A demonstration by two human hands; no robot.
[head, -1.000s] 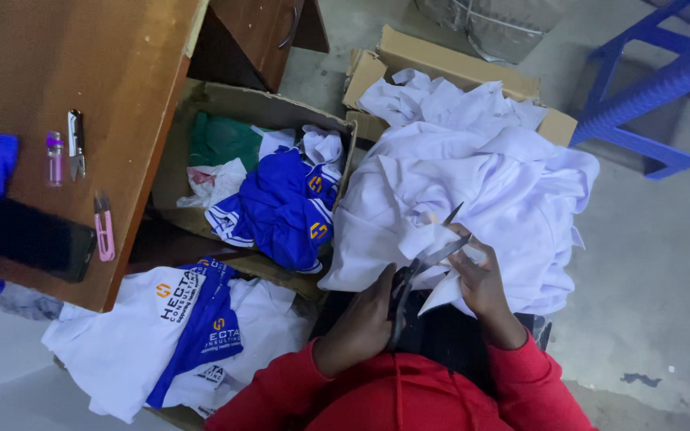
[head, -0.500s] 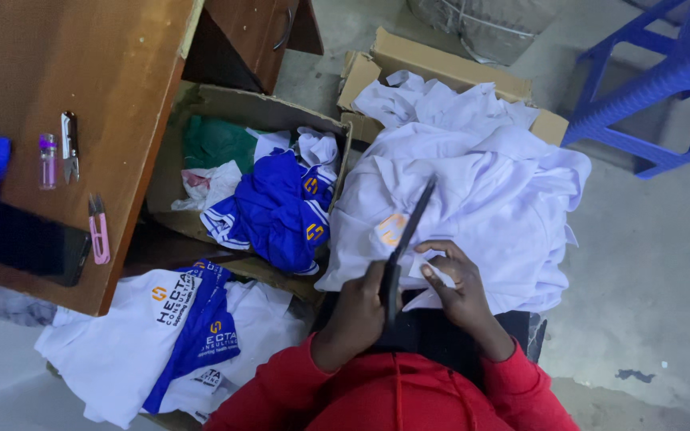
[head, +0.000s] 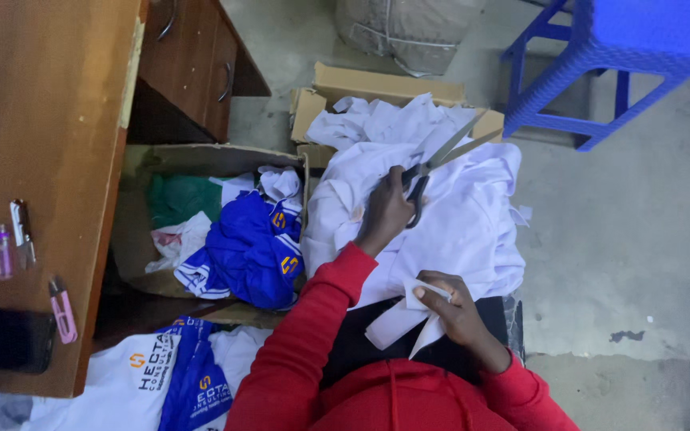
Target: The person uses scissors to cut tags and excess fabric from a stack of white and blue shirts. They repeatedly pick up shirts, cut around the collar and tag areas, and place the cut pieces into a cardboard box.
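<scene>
The left hand has its grip closed through the black handles of long steel scissors, blades parted above a heap of white fabric on the lap. The right hand pinches a small white cloth scrap, creased and pointed, beside an open cardboard box of blue garments under the wooden bench.

Blue stool cut off at top edge.

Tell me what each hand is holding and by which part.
The left hand holds open scissors by their dark handle loops, blades pointing away over the white garments. The right hand pinches a white fabric piece at its upper edge.
</scene>
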